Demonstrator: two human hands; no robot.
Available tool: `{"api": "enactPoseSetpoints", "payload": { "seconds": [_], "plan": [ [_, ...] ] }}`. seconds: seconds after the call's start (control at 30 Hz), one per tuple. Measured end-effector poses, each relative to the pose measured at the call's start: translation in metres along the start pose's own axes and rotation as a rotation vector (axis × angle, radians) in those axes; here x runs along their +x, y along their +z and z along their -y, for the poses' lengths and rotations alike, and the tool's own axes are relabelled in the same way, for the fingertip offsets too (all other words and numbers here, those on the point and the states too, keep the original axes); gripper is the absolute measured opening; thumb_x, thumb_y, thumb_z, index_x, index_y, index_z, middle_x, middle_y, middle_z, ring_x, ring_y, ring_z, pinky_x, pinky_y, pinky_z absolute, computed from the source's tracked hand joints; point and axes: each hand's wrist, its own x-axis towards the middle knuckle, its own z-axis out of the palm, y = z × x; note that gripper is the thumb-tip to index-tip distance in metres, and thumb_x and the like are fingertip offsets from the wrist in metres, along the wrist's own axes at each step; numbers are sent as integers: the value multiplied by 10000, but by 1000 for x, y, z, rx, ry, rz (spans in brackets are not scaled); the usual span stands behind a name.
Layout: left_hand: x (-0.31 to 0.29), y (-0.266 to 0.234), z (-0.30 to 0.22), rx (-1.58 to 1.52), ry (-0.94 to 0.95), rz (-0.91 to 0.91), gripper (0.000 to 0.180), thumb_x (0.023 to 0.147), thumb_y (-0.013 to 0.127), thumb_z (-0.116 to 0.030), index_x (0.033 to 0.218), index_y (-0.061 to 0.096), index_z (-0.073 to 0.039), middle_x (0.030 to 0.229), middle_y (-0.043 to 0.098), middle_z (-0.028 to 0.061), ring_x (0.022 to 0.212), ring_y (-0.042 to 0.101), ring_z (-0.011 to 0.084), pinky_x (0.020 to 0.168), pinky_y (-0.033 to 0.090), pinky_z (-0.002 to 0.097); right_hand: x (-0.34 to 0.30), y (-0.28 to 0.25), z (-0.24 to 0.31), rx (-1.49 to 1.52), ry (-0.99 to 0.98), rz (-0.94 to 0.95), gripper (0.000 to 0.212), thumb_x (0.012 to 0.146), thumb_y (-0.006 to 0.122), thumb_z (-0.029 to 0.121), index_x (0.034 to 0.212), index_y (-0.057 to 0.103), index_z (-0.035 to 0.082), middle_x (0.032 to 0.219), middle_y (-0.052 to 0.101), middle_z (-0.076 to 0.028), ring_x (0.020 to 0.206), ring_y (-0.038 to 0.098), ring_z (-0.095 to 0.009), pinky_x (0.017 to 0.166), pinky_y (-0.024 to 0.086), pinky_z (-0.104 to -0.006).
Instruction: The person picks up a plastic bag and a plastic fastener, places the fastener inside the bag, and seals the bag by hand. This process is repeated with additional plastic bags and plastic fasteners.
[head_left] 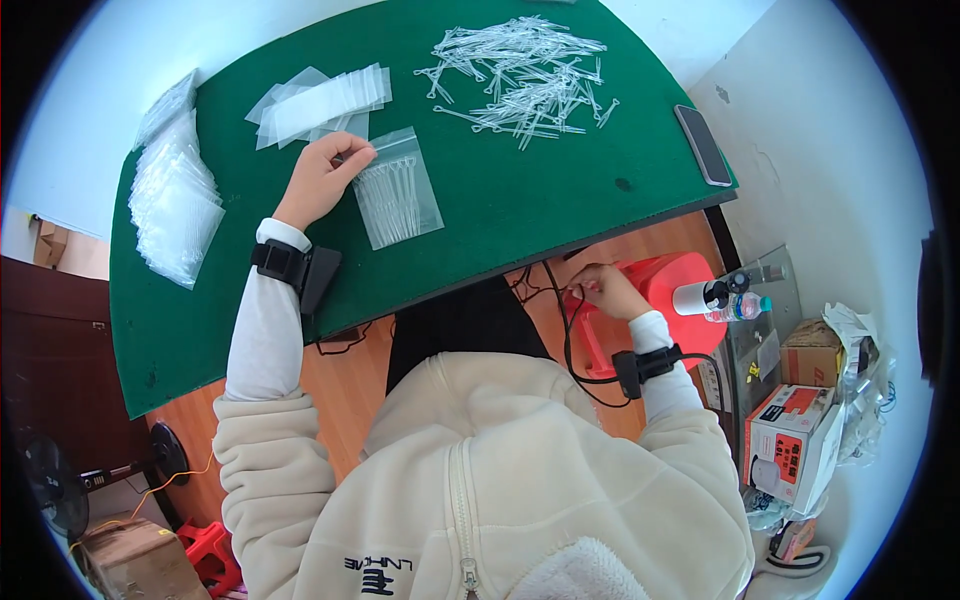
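My left hand (325,175) pinches the upper left corner of a clear zip bag (430,195) lying on the green table. Inside the bag is a row of clear plastic sticks (392,200) with looped heads, side by side, loops toward the top. My right hand (608,290) is off the table, below its front edge and over a red plastic stool (665,285). Its fingers are curled together beside a black cable (566,335); whether they grip the cable or anything else I cannot make out. Both wrists wear black strapped devices.
A loose pile of clear sticks (520,80) lies at the table's far right, near a phone (703,146). Flat empty bags (320,105) lie behind my left hand; stacked bags (175,200) fill the left edge. A white bottle (692,298) and boxes (790,440) stand at right.
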Motion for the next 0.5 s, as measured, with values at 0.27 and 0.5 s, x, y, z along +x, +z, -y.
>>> {"api": "enactPoseSetpoints", "payload": {
  "seconds": [0.27,0.5],
  "plan": [
    [1,1,-15,-46,23,-80,184,849,613,-196,875,626,-14,748,587,2,692,502,72,629,400,218,-45,-48,78,-536,-267,-264,112,673,618,-34,778,636,0,785,590,-106,748,573,-239,690,455,-306],
    [-5,1,-28,-309,-6,-95,183,855,609,-191,862,626,-9,708,582,-5,669,503,44,608,391,198,-60,-60,114,-202,-279,-181,90,683,618,-41,767,619,-8,762,602,-109,766,570,-245,699,451,-318]
  ]
}}
